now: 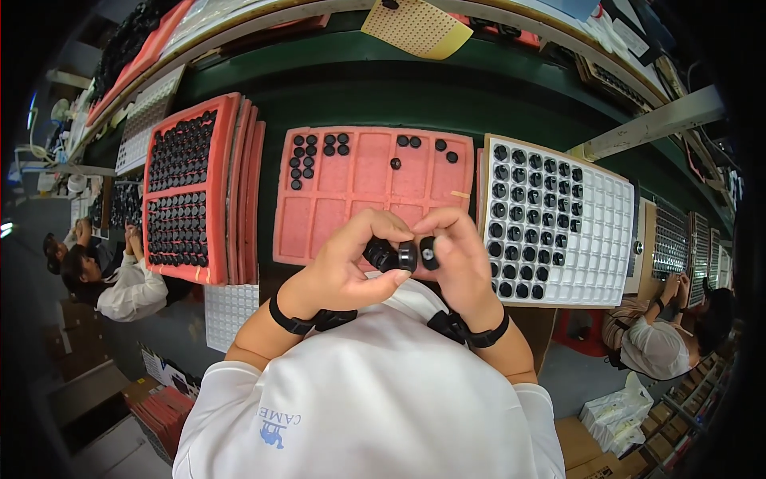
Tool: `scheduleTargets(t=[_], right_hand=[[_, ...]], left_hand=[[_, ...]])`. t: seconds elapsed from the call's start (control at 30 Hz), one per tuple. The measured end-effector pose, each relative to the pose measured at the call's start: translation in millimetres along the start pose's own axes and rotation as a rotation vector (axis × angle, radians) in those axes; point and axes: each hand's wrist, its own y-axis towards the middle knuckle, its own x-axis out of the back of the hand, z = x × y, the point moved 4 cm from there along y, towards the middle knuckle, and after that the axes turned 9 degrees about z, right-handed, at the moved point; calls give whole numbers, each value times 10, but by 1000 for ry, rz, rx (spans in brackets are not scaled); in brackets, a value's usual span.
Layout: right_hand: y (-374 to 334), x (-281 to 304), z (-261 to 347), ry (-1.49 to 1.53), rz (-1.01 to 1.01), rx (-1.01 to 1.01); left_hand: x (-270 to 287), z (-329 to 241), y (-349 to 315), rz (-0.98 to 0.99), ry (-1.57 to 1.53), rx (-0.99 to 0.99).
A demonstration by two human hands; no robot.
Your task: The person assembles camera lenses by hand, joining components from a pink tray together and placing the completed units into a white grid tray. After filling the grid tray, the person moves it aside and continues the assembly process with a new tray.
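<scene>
Close in front of my chest, my left hand (345,262) is closed round a black ribbed cylindrical part (381,254). A second short black cylinder (408,256) sits at its fingertips, beside the first; whether the two are joined I cannot tell. My right hand (463,259) pinches a small black round piece (429,252) with a shiny centre, just right of the left hand's parts and turned toward them. Beyond both hands lies a pink foam tray (327,209) divided into compartments, with several black round pieces in its far row.
To the right, a white gridded tray (598,231) holds black parts in its left columns. Stacked pink trays (231,191) full of black parts stand at left. A shelf with a yellow-edged card (419,30) overhangs the green bench. People (132,287) work on both sides.
</scene>
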Motion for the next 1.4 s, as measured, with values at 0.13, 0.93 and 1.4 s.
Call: scheduleTargets(t=[0.13, 0.93, 1.4], right_hand=[[62, -118, 10, -149, -6, 59], [143, -174, -8, -14, 60, 82], [46, -178, 93, -584, 5, 194]], left_hand=[[-11, -39, -3, 21, 27, 15], [130, -59, -160, -12, -50, -53], [146, -91, -169, -21, -9, 65]])
